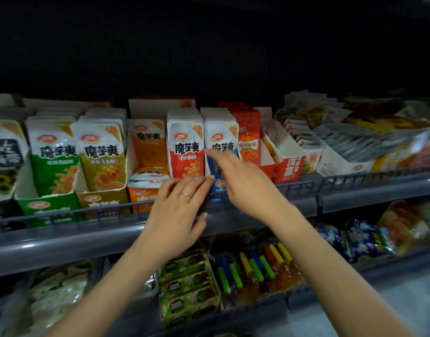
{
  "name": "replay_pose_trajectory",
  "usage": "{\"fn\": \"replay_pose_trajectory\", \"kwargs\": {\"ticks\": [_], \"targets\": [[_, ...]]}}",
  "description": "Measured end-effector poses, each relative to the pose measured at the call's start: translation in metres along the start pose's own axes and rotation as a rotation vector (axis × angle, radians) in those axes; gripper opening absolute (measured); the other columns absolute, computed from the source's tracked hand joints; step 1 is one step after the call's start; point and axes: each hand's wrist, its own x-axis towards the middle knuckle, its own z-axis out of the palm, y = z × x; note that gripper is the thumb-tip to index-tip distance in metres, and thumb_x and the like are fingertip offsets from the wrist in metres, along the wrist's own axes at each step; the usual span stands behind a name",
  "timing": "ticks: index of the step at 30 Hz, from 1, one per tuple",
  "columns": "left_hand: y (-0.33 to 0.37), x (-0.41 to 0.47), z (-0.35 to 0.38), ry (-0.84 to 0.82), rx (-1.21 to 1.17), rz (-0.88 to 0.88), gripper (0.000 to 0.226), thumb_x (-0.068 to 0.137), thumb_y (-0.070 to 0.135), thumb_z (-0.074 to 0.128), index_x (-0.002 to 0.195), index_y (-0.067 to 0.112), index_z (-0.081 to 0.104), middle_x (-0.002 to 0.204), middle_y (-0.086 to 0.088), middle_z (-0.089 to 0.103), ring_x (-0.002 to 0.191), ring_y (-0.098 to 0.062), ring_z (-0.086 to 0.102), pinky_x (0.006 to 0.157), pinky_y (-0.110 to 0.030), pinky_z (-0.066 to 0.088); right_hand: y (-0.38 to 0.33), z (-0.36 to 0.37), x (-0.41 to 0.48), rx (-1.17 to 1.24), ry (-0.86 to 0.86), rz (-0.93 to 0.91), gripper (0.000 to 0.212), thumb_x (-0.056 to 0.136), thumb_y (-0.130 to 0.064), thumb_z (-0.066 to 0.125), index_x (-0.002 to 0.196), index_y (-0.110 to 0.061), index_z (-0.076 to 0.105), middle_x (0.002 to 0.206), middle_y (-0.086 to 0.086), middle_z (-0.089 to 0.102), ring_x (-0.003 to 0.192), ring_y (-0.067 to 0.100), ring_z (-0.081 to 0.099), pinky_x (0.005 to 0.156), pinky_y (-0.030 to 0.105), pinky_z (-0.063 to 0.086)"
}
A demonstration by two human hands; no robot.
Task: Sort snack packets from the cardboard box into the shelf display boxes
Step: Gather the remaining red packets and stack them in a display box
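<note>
On the upper shelf stand several display boxes of snack packets: green (54,152), olive (104,152), orange (149,144), red (186,147) and blue (221,139). My left hand (178,210), a ring on one finger, lies with straight fingers against the front of the red display box, fingertips at the red packets' lower edge. My right hand (243,176) reaches to the blue packets, its extended fingers touching the front one. The cardboard box is out of view.
A grey wire rail (299,184) runs along the shelf front. Further right are a red-and-white box (288,166) and loose grey packets (355,139). On the lower shelf sit a green snack box (188,288), coloured tubes (257,266) and blue bags (357,237).
</note>
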Motion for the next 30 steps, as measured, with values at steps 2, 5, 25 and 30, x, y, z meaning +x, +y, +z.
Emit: {"fn": "replay_pose_trajectory", "kwargs": {"ticks": [2, 5, 25, 30], "targets": [[0.0, 0.0, 0.003, 0.013, -0.014, 0.004, 0.064, 0.08, 0.037, 0.045, 0.138, 0.01, 0.047, 0.13, -0.007, 0.056, 0.12, -0.021, 0.043, 0.102, -0.039, 0.025, -0.002, 0.003, -0.001, 0.042, 0.085, 0.023, 0.053, 0.086, -0.002, 0.058, 0.136, -0.006, 0.042, 0.126, 0.014, 0.055, 0.068, 0.032, 0.06, 0.06, 0.027, 0.029], [0.001, -0.001, 0.004, 0.022, -0.039, -0.004, 0.066, 0.077, 0.037, 0.046, 0.137, 0.009, 0.048, 0.129, -0.007, 0.056, 0.119, -0.021, 0.043, 0.103, -0.039, 0.025, -0.001, 0.008, -0.001, -0.022, 0.078, 0.048, 0.046, 0.087, -0.007, 0.058, 0.132, -0.005, 0.049, 0.132, 0.015, 0.049, 0.072, 0.036, 0.061, 0.058, 0.031, 0.036], [-0.009, -0.009, 0.007, 0.015, 0.046, 0.069, 0.072, 0.074, 0.022, 0.039, 0.144, 0.005, 0.038, 0.149, -0.01, 0.039, 0.137, -0.024, 0.031, 0.111, -0.042, 0.016, 0.009, -0.003, -0.005, 0.09, -0.108, 0.178, 0.062, 0.087, -0.022, 0.054, 0.144, -0.034, 0.034, 0.159, -0.007, 0.008, 0.141, 0.01, 0.018, 0.095, 0.027, 0.011], [-0.008, -0.03, 0.013, 0.124, 0.124, 0.002, 0.066, 0.082, 0.028, 0.043, 0.143, 0.005, 0.037, 0.153, -0.009, 0.028, 0.139, -0.023, 0.026, 0.113, -0.047, 0.01, 0.029, 0.006, -0.019, 0.041, 0.137, 0.298, 0.023, 0.086, -0.016, 0.063, 0.108, -0.021, 0.066, 0.117, 0.002, 0.052, 0.112, 0.023, 0.05, 0.088, 0.033, 0.027]]}}
